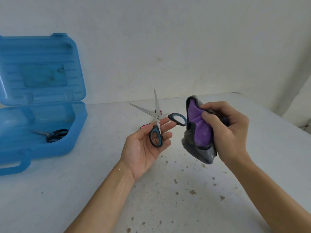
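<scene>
Two hands engaged: scissors lie across my flat left hand, blades splayed and pointing away; my right hand grips the cloth just beside the handles.

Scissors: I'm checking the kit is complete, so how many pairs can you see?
2. One open-bladed pair rests on the left hand; a smaller black-handled pair lies in the blue case. A pink thing behind that hand is mostly hidden and might be another.

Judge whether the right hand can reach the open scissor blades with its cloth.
Probably yes: the right hand grips the cloth right beside the scissors, whose spread blades are uncovered, with nothing between.
</scene>
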Demonstrator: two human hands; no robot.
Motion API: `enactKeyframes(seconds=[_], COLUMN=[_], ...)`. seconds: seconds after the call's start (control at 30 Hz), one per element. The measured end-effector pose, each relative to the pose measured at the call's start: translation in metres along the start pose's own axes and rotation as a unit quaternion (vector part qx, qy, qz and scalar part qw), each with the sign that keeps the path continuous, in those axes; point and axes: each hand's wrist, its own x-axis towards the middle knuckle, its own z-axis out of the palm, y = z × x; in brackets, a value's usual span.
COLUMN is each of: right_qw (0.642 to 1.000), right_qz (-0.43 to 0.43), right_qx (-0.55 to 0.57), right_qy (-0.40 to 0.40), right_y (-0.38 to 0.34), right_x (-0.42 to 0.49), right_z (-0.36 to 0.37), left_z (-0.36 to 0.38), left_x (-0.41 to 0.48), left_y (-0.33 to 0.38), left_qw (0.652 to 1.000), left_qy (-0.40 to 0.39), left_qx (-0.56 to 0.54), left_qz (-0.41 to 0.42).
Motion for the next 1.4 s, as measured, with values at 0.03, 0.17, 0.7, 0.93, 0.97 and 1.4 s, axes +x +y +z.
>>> enactKeyframes(seconds=[0.03,0.17,0.7,0.93,0.97,1.4], right_qw=[1.000,0.999,0.920,0.905,0.903,0.866], right_qz=[-0.004,-0.027,-0.281,-0.284,-0.286,-0.351], right_qx=[-0.006,-0.033,-0.266,-0.294,-0.296,-0.325], right_qy=[0.001,0.007,-0.057,-0.116,-0.121,-0.143], right_y=[-0.001,-0.003,0.010,0.020,0.022,0.032], right_x=[-0.001,-0.004,-0.011,-0.013,-0.014,-0.021], right_z=[0.001,0.005,0.013,0.017,0.017,0.033], left_z=[0.000,-0.003,-0.004,0.003,0.003,0.007], left_x=[0.000,0.004,0.003,0.000,0.000,-0.005], left_y=[-0.001,-0.002,-0.006,-0.005,-0.005,-0.008], left_qw=[1.000,0.999,0.918,0.939,0.941,0.942], left_qy=[0.006,0.019,0.130,0.124,0.126,0.098], left_qx=[0.006,0.044,0.359,0.313,0.307,0.314], left_qz=[0.002,0.015,0.104,0.073,0.068,0.066])
